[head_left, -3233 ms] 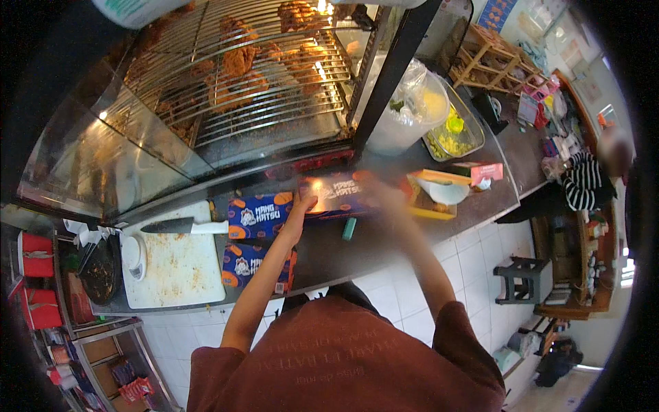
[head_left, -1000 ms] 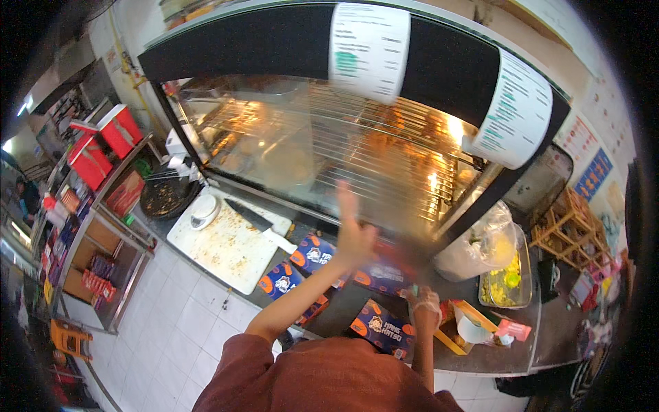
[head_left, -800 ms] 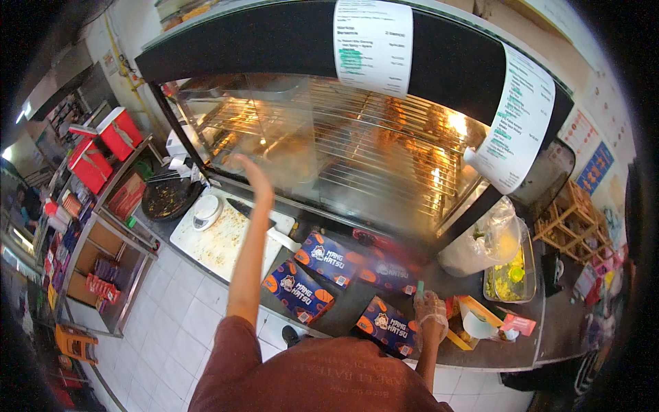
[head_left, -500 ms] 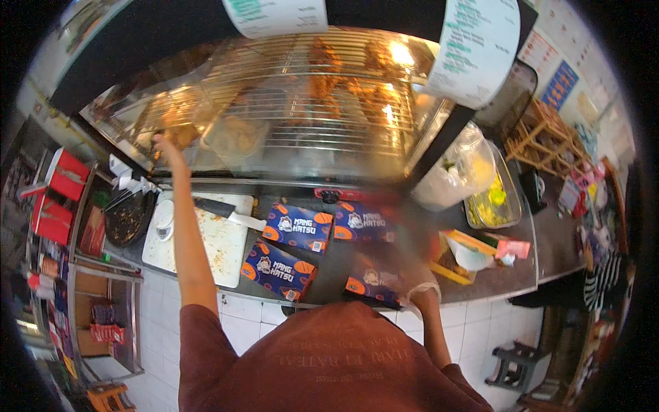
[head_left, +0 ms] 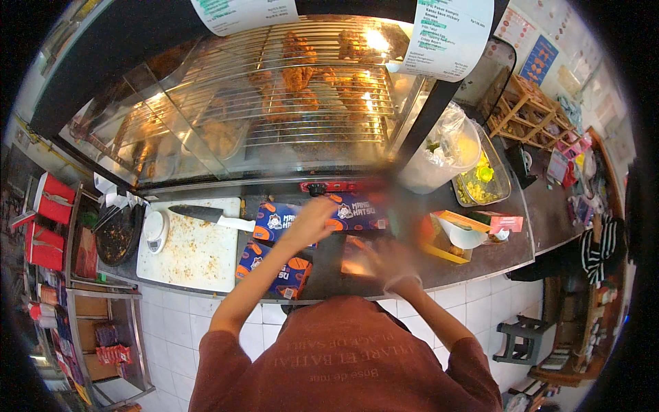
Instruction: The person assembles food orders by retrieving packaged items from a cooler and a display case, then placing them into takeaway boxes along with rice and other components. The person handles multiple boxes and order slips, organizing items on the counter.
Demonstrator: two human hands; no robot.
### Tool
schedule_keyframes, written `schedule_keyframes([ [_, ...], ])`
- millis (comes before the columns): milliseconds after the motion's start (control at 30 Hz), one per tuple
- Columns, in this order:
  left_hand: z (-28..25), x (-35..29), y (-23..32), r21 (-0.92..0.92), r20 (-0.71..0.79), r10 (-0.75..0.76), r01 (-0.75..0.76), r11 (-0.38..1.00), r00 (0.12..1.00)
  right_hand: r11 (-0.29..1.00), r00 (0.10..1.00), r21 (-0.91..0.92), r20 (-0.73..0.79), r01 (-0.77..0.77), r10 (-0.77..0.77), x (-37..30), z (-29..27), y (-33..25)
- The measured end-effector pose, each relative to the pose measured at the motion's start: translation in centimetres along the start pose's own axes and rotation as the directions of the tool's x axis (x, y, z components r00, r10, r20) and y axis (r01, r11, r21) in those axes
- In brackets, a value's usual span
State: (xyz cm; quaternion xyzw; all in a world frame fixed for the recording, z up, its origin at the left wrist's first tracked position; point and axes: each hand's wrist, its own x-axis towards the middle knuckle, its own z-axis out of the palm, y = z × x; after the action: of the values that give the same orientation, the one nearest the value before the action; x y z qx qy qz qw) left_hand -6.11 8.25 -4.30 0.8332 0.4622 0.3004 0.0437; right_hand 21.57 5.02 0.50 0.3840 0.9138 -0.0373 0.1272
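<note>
4 blue boxes (head_left: 272, 266) lie in 2 rows on the tabletop (head_left: 504, 255), right of a white cutting board (head_left: 195, 259) bearing a knife (head_left: 206, 214). The left hand (head_left: 316, 218) overlaps the upper-left box (head_left: 271, 218), just beside the upper-right box (head_left: 358, 211); the right hand (head_left: 397, 262), blurred, is at the lower-right box (head_left: 355, 255). Whether either grip is clenched or released, I cannot tell.

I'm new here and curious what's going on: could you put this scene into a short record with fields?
Left hand: over the two upper blue boxes; contact unclear
Right hand: blurred, at the lower right box
Cutting board: white; knife and round white scale on it
Glass cabinet: lit, browned food inside
</note>
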Motion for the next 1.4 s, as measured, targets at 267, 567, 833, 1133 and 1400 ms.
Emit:
schedule_keyframes([
  [267,6.5,2.9,-1.3,0.260,0.432,0.014,-0.139,0.956,0.902,0.985,0.963,0.138,-0.260,0.104,-0.065,1.5,-4.8,7.4],
  [567,-0.4,9.2,-1.5,-0.255,0.441,-0.129,0.262,0.931,0.888,0.943,0.979,0.327,-0.166,-0.058,0.117,2.4,-3.9,6.6],
  [833,-1.0,10.2,-0.9,-0.143,0.049,0.001,0.006,0.990,0.999,0.901,0.983,0.399,-0.002,0.168,-0.183,2.7,10.1,1.9],
  [1133,3.7,4.3,4.1,0.632,0.109,0.176,-0.205,0.748,0.978,0.967,0.810,0.225,0.585,-0.118,-0.037,4.2,6.5,0.1],
  [1400,4.8,5.1,3.4,0.104,-0.114,-0.262,0.274,0.956,0.958,0.951,0.973,0.305,0.230,-0.042,-0.031,6.5,5.5,1.5],
])
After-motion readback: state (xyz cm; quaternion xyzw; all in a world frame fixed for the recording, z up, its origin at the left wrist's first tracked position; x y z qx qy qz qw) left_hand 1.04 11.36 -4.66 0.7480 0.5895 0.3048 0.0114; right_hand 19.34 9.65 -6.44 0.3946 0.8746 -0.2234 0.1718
